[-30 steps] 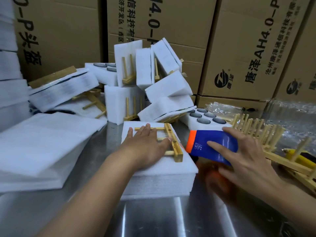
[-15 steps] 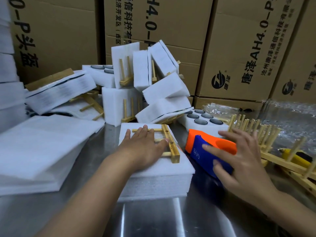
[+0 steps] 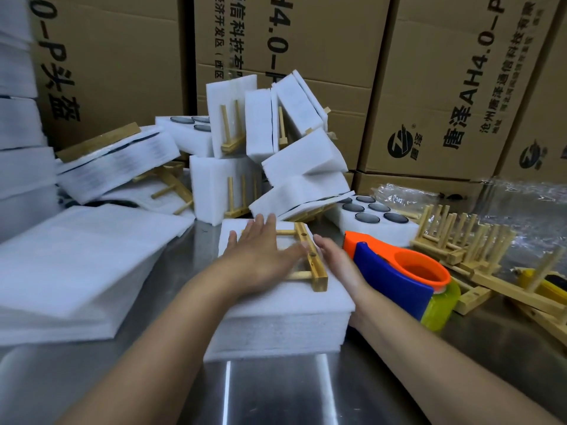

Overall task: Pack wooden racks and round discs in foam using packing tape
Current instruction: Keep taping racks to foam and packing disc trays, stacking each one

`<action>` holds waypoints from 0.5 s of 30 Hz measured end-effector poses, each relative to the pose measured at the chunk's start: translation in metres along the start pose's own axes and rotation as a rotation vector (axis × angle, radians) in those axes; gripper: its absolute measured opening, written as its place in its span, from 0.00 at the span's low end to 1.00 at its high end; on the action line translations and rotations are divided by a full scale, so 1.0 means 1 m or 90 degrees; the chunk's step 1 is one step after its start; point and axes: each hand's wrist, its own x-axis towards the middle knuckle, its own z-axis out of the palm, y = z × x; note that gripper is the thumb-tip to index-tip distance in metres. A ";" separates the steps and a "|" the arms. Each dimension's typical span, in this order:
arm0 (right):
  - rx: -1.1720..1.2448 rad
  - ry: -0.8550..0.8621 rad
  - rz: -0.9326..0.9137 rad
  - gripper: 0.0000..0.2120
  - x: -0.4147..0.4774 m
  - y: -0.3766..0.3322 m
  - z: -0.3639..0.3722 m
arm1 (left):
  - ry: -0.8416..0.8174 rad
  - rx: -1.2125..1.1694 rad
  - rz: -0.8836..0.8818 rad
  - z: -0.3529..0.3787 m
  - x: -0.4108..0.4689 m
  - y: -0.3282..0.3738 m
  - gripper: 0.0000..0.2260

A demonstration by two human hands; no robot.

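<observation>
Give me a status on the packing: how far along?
Done: a heap of foam-wrapped bundles at the back. In hand: the left hand presses a wooden rack flat on the foam stack, the right hand rests at its edge; the tape dispenser sits beside it, unheld. Left: taping this one, plus the bare racks and the open disc tray on the right.

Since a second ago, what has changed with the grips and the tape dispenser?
The right-hand grip came off the tape dispenser and moved left to the foam stack's right edge, beside the wooden rack. The dispenser now lies on the steel table. The left-hand grip stays flat on the rack.
</observation>
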 end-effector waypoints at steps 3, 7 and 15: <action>0.066 0.000 0.017 0.20 -0.004 0.007 -0.005 | 0.125 -0.289 -0.042 -0.015 0.007 -0.008 0.30; 0.102 0.005 -0.006 0.13 -0.007 0.004 -0.006 | 0.228 -0.289 -0.142 -0.023 0.021 -0.037 0.27; 0.101 -0.021 0.006 0.18 -0.006 0.007 -0.003 | 0.127 -0.292 -0.215 -0.008 0.021 -0.042 0.33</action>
